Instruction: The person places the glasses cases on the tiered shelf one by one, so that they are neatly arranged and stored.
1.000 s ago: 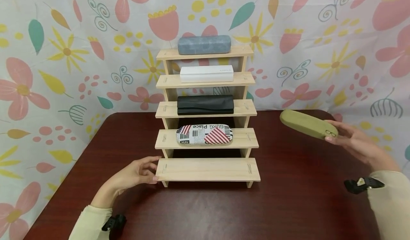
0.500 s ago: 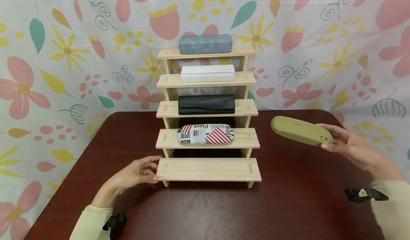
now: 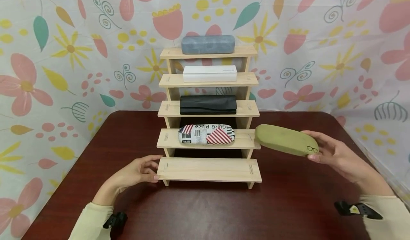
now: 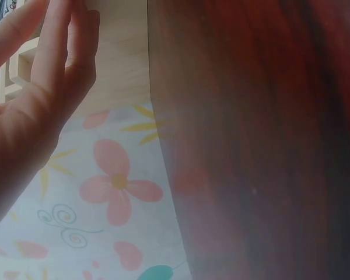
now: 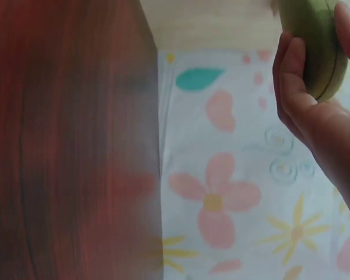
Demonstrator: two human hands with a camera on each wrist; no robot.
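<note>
In the head view my right hand (image 3: 339,158) grips one end of an olive-green glasses case (image 3: 285,139) with a small glasses drawing on it. The case is held in the air, its far end in front of the right end of the second-lowest step of a wooden stepped stand (image 3: 209,168). My left hand (image 3: 137,174) rests against the left end of the lowest step, fingers loosely bent. On that second-lowest step lies a newsprint-patterned glasses case (image 3: 206,134). The right wrist view shows the green case (image 5: 318,46) between thumb and fingers.
Higher steps bear a black case (image 3: 208,105), a white case (image 3: 209,73) and a blue-grey case (image 3: 208,44), one on each. The stand is on a dark red-brown table (image 3: 205,211). A flower-patterned cloth (image 3: 96,55) hangs behind.
My right hand has carried the green glasses case left and slightly downward, from the right side up to the stand. The left hand stays at the lowest step.
</note>
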